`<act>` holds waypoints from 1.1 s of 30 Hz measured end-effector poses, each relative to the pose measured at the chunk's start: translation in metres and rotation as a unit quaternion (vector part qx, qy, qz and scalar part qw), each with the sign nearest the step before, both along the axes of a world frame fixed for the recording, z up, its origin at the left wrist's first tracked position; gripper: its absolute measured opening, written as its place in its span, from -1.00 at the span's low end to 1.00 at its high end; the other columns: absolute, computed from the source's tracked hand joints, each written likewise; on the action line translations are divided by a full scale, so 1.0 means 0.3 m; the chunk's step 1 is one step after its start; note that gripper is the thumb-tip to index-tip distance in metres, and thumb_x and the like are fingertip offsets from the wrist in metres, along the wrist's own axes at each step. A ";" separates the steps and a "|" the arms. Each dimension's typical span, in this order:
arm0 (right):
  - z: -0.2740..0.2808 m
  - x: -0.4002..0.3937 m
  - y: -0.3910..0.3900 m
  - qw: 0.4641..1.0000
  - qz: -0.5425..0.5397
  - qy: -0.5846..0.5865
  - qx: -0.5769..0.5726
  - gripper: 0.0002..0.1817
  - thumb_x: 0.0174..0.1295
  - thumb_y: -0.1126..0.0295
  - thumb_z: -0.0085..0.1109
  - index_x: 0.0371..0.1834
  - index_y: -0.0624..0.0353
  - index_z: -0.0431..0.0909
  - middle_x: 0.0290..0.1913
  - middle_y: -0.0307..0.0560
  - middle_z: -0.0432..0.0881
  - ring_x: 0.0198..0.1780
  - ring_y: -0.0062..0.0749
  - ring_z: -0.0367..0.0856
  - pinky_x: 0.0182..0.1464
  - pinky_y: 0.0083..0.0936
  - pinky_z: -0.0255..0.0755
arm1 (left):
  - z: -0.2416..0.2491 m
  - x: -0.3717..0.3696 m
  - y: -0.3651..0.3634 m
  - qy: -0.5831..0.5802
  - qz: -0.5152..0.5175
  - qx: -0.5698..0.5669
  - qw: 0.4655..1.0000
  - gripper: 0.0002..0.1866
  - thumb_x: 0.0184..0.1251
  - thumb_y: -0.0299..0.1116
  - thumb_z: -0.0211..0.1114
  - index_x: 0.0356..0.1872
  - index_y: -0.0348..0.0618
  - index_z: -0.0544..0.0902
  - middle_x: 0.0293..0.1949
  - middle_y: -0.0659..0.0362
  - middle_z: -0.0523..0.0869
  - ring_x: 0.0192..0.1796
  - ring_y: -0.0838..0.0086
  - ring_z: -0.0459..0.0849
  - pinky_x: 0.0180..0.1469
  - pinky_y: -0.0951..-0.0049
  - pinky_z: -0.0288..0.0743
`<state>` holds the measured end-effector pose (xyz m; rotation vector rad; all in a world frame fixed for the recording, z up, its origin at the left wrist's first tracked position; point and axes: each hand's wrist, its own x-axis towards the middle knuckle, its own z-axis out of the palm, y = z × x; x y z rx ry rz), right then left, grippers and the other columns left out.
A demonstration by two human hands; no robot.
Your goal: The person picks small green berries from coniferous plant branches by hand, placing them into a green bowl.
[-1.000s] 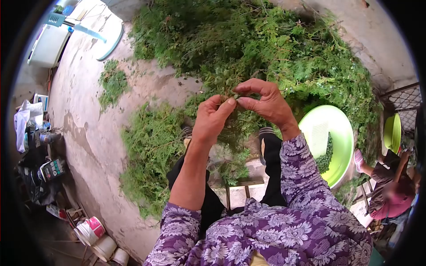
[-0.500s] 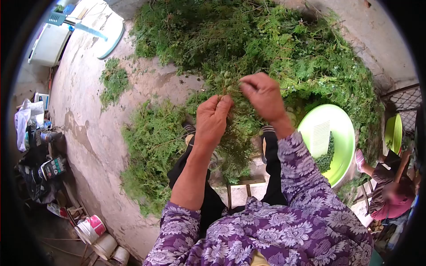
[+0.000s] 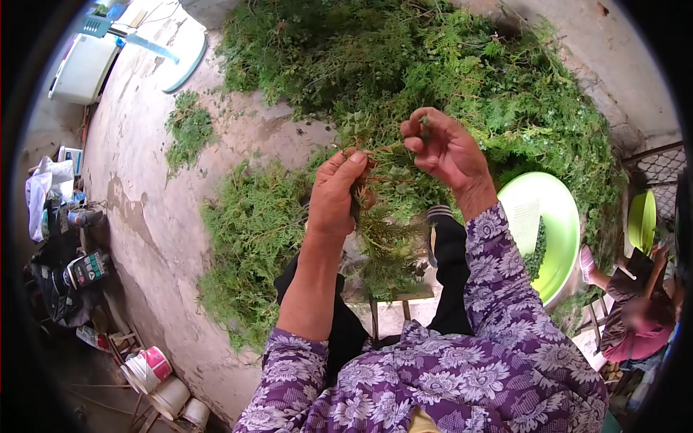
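My left hand (image 3: 338, 189) is closed on a green sprig (image 3: 386, 242), whose leafy part hangs below it and whose tip with green cones shows above the thumb. To its right, my right hand (image 3: 449, 150) is raised with curled fingers; a small green cone (image 3: 424, 128) shows between them. Behind both hands lies a large heap of green branches (image 3: 346, 58). A bright green basin (image 3: 561, 238) stands to the right of my right forearm, with small green cones (image 3: 536, 254) in it.
Another person (image 3: 639, 317) sits at the right edge near a second green basin (image 3: 641, 220). White buckets (image 3: 171, 398) stand at the lower left. A pale blue stand base (image 3: 180, 68) is at the upper left, beside a white container (image 3: 83, 70).
My right hand has moved slightly right and turned, its fingers now curled around a small cone. My left hand has shifted a little, still holding the sprig.
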<state>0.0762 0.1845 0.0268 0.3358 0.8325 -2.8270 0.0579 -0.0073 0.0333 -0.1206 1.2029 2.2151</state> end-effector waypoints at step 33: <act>-0.028 -0.011 -0.004 0.924 0.003 0.033 0.380 -0.84 0.12 0.42 0.10 -0.28 0.26 0.51 -0.44 -0.25 0.54 -0.54 -0.70 0.46 -0.53 -0.81 0.34 | -0.037 -0.006 -0.006 0.069 0.076 -0.051 0.993 -0.89 0.22 -0.38 0.10 -0.41 -0.16 0.53 -0.52 0.29 0.56 -0.64 0.70 0.41 -0.63 0.68 0.27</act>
